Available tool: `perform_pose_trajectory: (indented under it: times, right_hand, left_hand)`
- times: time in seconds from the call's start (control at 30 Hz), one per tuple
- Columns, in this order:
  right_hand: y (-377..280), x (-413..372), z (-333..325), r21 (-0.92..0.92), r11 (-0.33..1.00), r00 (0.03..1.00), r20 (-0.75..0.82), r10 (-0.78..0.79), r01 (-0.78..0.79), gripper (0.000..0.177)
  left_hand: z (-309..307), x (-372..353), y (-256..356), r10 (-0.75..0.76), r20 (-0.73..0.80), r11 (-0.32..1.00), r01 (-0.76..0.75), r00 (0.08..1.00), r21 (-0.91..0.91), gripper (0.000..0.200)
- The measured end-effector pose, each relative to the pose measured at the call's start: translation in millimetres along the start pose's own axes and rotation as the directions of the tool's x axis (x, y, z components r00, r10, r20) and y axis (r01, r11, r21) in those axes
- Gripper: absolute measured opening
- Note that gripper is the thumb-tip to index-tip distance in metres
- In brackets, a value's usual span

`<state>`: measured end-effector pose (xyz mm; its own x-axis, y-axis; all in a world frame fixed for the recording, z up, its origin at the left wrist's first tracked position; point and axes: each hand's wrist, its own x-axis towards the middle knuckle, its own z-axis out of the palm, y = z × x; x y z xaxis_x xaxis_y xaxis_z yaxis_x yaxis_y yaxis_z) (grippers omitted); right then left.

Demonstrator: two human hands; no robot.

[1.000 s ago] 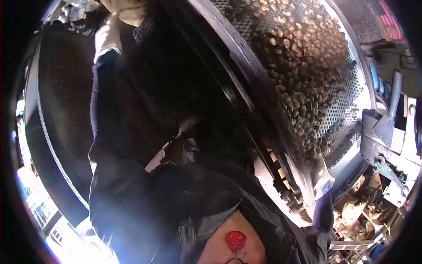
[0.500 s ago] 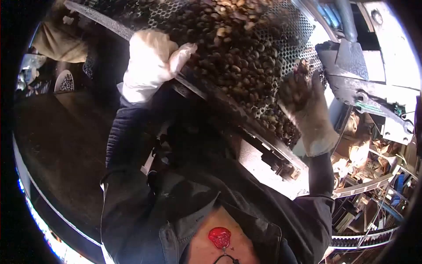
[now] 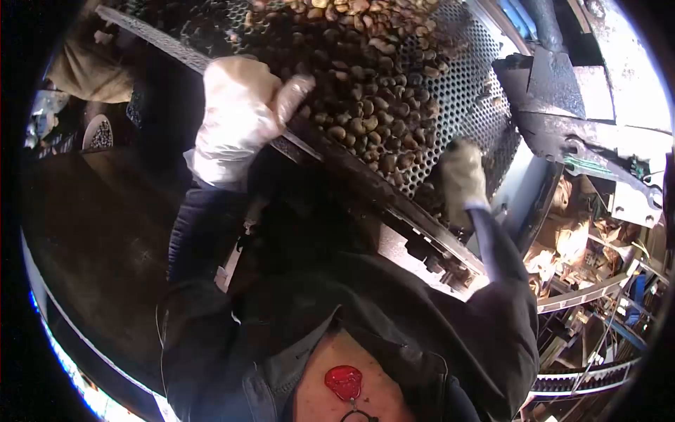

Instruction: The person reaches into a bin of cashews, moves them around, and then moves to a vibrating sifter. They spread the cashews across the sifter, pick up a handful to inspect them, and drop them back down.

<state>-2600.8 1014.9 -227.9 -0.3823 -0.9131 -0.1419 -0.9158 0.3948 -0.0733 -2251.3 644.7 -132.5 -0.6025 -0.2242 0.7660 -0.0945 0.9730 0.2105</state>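
Note:
Cashew nuts in their shells (image 3: pixel 373 119), brown and dark, lie heaped on a perforated metal screen (image 3: pixel 460 88). My left hand (image 3: pixel 239 112), in a pale glove, is closed over the near metal rim (image 3: pixel 151 39) of the screen. Its thumb lies on the inner side, beside the nuts, while the other fingers are mostly hidden. Low over the right part of the screen is my gloved right hand (image 3: pixel 464 172), back upward and smeared by motion. Its fingers point down and away from view, right beside the lower edge of the heap.
A scraper (image 3: pixel 555 81) with a wide blade leans at the upper right, above a wrench (image 3: pixel 612 172) on a metal ledge. Sacking (image 3: pixel 88 74) and a small container of dark pieces (image 3: pixel 100 132) stand at the left. Lighter nuts (image 3: pixel 344 8) lie at the far side.
My right hand has drawn toward me and slightly left, its spread fingers now turned down. More bare screen shows at the right. My left hand stays at the rim.

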Motion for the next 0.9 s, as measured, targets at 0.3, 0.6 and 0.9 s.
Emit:
perform_pose_trajectory:
  times: [0.3, 0.6, 0.9]
  right_hand:
    - [-47.2, -46.0, -31.9, 0.489, 0.353, 0.557, 0.821, 0.123, -0.798, 0.031]
    - [-97.6, -43.9, -97.1, 0.715, 0.294, 0.772, 0.577, 0.266, -0.635, 0.054]
    - [-95.4, -16.5, -143.5, 0.859, -0.312, 0.756, 0.507, 0.413, -0.405, 0.068]
  left_hand:
    - [-8.0, -5.8, -26.0, 0.030, 0.074, 0.993, -0.038, 0.997, 0.108, 0.054]
    - [-2.3, 0.8, -8.7, 0.004, -0.003, 1.000, -0.004, 1.000, 0.009, 0.049]
    - [-14.6, -5.9, -30.4, -0.084, 0.196, 0.987, 0.055, 0.977, 0.151, 0.055]
